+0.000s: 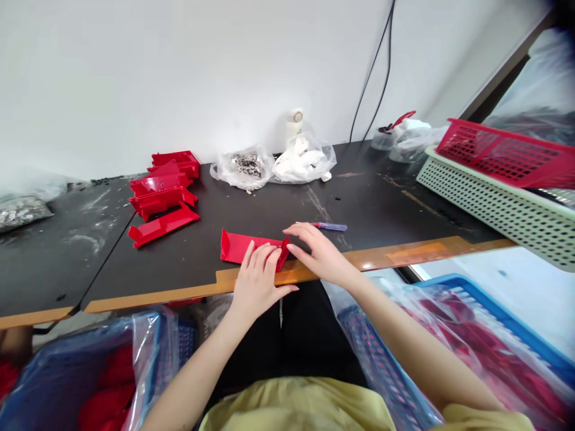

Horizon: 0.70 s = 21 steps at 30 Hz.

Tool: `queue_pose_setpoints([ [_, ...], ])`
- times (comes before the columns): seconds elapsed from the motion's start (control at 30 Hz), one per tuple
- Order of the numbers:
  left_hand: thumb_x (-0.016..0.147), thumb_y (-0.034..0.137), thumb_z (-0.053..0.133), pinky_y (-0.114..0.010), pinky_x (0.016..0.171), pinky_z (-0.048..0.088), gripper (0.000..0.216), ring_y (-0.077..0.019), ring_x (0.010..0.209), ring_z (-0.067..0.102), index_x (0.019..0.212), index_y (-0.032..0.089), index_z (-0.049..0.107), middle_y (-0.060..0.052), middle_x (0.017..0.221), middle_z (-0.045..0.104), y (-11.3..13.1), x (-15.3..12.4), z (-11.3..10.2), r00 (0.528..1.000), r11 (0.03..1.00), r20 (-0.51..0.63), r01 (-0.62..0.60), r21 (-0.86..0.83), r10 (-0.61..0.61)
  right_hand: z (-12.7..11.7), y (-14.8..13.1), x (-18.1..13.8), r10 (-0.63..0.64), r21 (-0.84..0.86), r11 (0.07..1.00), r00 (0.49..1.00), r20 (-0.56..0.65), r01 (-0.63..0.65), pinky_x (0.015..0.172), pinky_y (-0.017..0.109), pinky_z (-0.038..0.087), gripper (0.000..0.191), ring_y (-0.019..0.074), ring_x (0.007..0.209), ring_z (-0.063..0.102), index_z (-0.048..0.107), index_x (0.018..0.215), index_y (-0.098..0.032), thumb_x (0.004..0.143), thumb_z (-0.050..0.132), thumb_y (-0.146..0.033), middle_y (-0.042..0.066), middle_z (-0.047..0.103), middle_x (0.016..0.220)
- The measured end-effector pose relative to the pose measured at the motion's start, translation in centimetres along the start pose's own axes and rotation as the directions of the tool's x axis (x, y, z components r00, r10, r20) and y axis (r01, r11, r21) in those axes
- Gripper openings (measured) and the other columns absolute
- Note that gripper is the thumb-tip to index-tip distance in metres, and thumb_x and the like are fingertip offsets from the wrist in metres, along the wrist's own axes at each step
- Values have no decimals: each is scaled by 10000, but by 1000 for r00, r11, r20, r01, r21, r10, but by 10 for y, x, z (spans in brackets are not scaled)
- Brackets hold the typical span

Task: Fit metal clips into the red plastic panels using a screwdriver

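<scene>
A flat red plastic part (236,245) lies near the front edge of the black table (368,197). My left hand (258,278) rests on its right half, fingers stretched out flat on it. My right hand (317,251) touches the part's right end with fingers spread and extended. A small blue-and-red pen-like tool (330,226) lies just beyond my right hand's fingertips.
A stack of red plastic parts (164,191) sits at the back left. Two clear bags, one of metal bits (245,164) and one of white pieces (303,160), lie by the wall. Perforated baskets (498,191) stand at right. Blue crates with red parts (476,341) flank my lap.
</scene>
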<state>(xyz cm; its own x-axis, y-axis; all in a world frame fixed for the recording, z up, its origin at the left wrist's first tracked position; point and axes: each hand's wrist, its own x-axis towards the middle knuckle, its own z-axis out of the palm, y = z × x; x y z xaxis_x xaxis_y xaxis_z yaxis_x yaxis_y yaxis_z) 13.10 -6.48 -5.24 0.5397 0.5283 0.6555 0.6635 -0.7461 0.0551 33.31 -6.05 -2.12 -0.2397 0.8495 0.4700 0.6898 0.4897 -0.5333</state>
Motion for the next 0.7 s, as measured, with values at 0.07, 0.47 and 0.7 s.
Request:
queue_pose_setpoints([
  [0.07,753,558,742,-522,1116,439,748,-304,1198,611,1291,101,496,-173,1224,658,2,-3,-2,1000,1000,-16,-1,-6,1,3,-2,-5,-33,2,999,999,40,33,976,422,502,255,231,1116,616,599,1188,-240,965,480,-275,86,671,1182],
  [0.47,874,126,640,-407,1217,275,183,-144,1001,726,994,260,675,34,938,776,-4,-61,-21,930,968,-280,-251,-13,237,-3,-58,-59,-244,199,951,970,11,237,718,298,523,130,152,781,634,699,996,-228,891,640,-182,40,699,860],
  [0.7,807,138,687,-409,1116,439,247,-133,846,753,945,342,690,97,863,767,-2,-77,-45,928,938,-270,-308,-158,259,1,-53,-87,-275,331,913,959,67,238,955,441,496,751,256,1117,569,508,1344,-250,700,792,-511,117,618,1200],
])
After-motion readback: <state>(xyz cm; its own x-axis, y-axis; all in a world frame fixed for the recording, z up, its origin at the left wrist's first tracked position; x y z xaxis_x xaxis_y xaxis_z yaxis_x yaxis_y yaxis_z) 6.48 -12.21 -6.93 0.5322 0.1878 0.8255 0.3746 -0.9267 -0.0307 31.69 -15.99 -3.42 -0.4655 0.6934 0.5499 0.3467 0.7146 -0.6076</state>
